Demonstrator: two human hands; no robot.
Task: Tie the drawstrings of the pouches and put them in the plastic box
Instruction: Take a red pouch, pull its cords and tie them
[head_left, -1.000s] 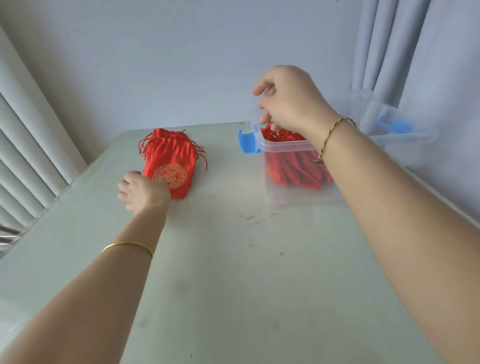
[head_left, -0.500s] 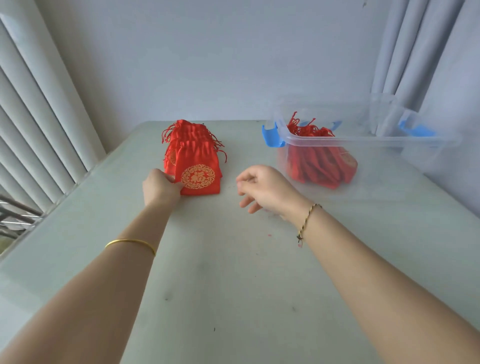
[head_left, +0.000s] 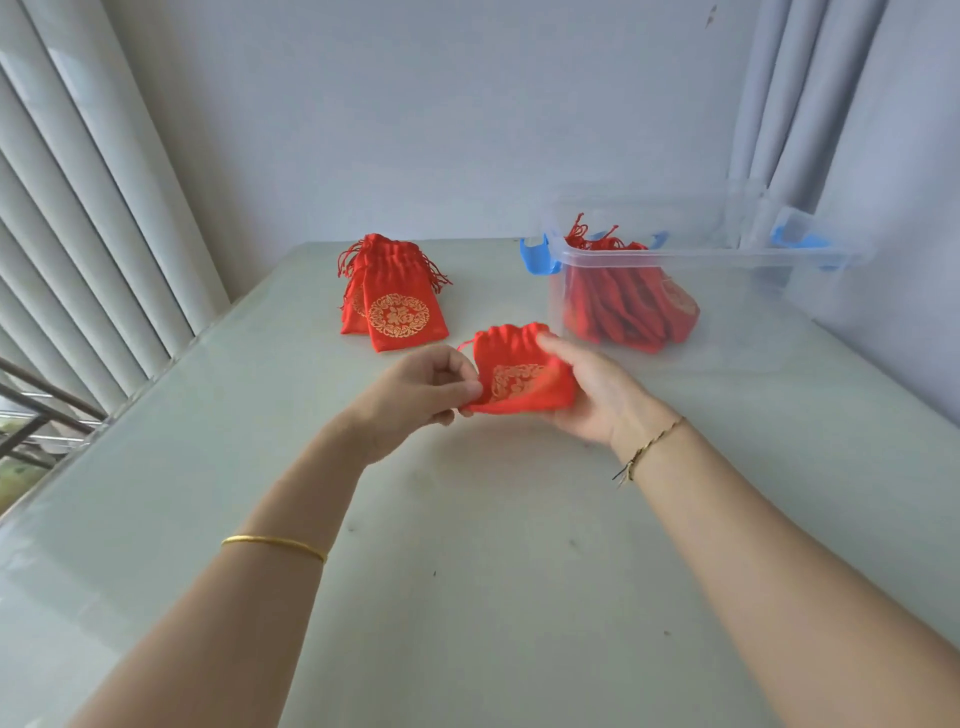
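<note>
A red pouch is being held over the bench, nearer the person than the stack and the box; its long axis is running away from the person, with the gathered mouth pointing toward the far wall, the closed bottom pointing toward the person and the gold emblem facing up. The left hand is pinching the near left corner, its fingers clamped on the cloth; the right hand is cradling the right side, fingers curling beneath and thumb lying at the gathered mouth. A thin red cord is looping out at the mouth's left. The held pouch's emblem is too creased to read; on the top of the stack a gold ring is enclosing a character resembling 福. More red pouches are standing in the plastic box.
</note>
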